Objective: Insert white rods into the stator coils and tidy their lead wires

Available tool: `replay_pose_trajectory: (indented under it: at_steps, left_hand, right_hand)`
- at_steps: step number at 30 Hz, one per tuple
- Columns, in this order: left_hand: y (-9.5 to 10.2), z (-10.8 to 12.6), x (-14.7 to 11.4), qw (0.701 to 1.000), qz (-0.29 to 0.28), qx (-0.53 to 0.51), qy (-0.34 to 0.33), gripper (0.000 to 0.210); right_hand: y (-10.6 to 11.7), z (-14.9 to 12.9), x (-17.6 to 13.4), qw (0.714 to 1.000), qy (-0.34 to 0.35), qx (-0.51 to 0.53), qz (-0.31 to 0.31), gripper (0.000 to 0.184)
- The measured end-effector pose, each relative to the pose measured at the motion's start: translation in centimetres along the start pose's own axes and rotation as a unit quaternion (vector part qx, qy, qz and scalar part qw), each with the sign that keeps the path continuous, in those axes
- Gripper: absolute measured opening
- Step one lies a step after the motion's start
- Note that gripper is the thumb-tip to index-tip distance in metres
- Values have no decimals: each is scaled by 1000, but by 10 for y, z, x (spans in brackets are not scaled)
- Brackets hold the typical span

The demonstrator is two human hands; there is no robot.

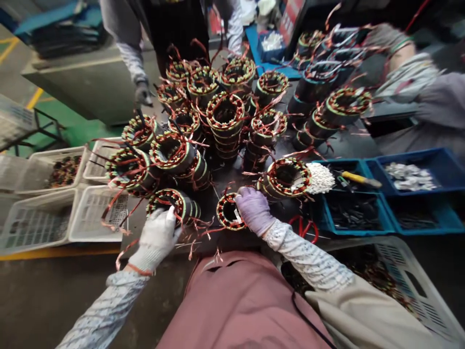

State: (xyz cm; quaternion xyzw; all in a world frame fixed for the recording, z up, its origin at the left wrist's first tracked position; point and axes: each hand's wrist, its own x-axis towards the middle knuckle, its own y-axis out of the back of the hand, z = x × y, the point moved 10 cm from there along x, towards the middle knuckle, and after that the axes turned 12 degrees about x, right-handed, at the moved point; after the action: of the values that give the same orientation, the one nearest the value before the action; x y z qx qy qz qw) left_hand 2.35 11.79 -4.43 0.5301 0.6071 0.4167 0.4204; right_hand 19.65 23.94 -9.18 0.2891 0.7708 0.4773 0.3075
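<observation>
left hand (158,237) stretched forward, gripping large coil (184,205), right hand (255,209) angled inward, closed on small coil (222,213)

The left coil (184,206), a dark cylinder with yellow-green edging and red-brown windings round its open mouth, stands, perhaps slightly tilted, on the black table (209,196), near but apart from the right coil (221,214), a similar ring, mouth up, with loose copper leads.
</observation>
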Motion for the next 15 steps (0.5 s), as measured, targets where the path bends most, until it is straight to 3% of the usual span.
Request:
replay_pose_trajectory:
  at_steps: [4,6,8,10,13,15]
  left_hand:
    - [70,16,-44,982,169,-85,13,51]
    - [85,41,-43,968,192,-160,-8,53]
    - [77,72,-14,972,150,-183,-16,44]
    - [49,105,31,986,59,-155,-32,45]
    - [12,141,83,993,-37,-81,-80,42]
    - [3,151,99,990,-53,-53,-117,36]
  right_hand:
    - [-3,4,0,993,49,99,49,22]
    - [-10,18,4,980,27,191,41,17]
    - [-19,31,10,959,-4,284,9,14]
    - [-24,35,16,939,-16,342,-21,13]
    - [-23,31,22,933,-1,358,-49,17]
    - [-19,27,20,938,21,340,-59,22]
